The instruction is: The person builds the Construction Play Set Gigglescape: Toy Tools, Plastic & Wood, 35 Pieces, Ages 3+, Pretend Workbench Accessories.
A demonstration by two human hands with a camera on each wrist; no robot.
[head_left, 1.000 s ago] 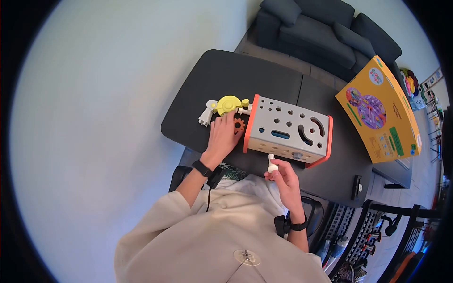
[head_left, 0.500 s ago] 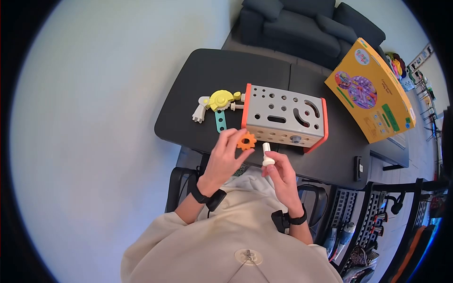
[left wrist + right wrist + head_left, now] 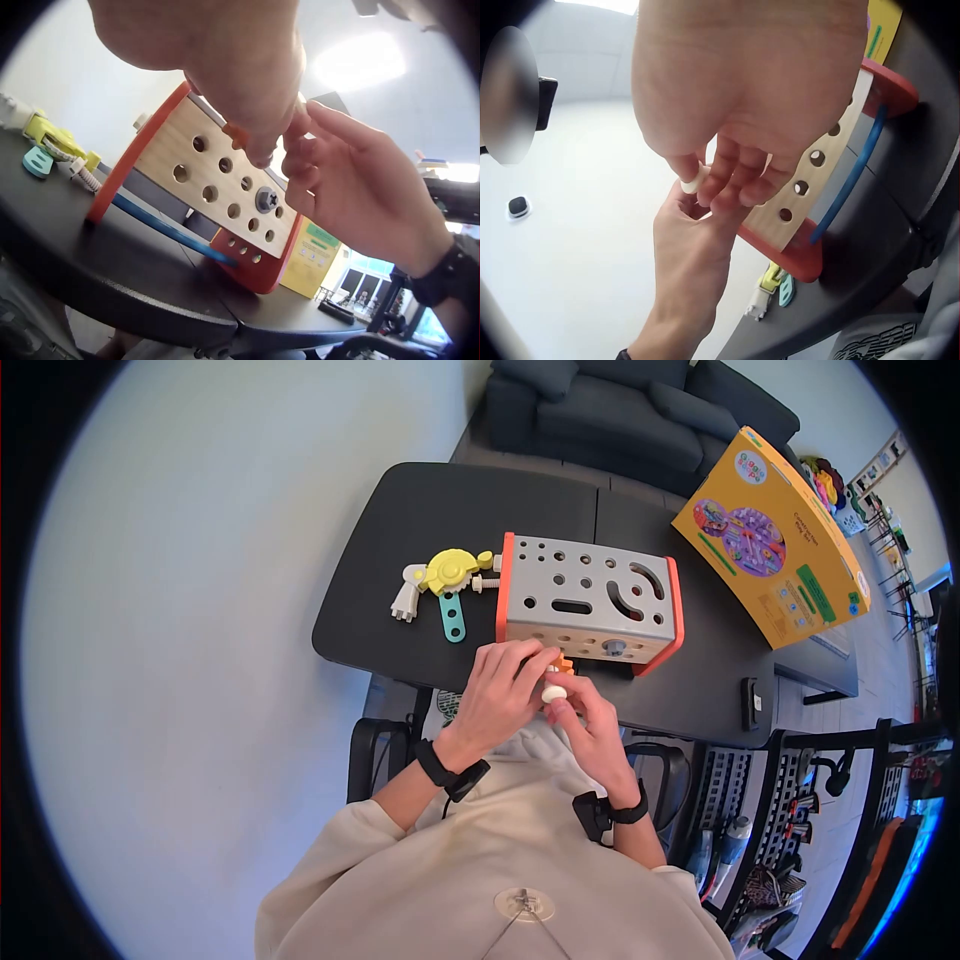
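My left hand [image 3: 500, 690] pinches an orange toy gear [image 3: 565, 664], mostly hidden behind its fingers. Close against it, my right hand [image 3: 592, 722] holds a white toy bolt [image 3: 554, 693] by its round head between thumb and fingers. The bolt's shank meets the gear behind the fingertips; how far it is in, I cannot tell. Both hands are at the near side of a toy workbench [image 3: 585, 592] with a grey perforated top and red ends. On its wooden side panel sits a grey bolt [image 3: 266, 199].
Left of the workbench lie a yellow toy saw-like disc [image 3: 452, 572], a white hand-shaped piece [image 3: 406, 596] and a teal strip with holes [image 3: 453, 620]. A yellow carton [image 3: 775, 535] stands at the right, beyond a small black object [image 3: 750, 703]. The table edge [image 3: 700, 738] runs close to the body.
My left hand has picked up the orange gear from beside the workbench and carried it right to the white bolt. The right hand has stayed near the front, keeping hold of the bolt.
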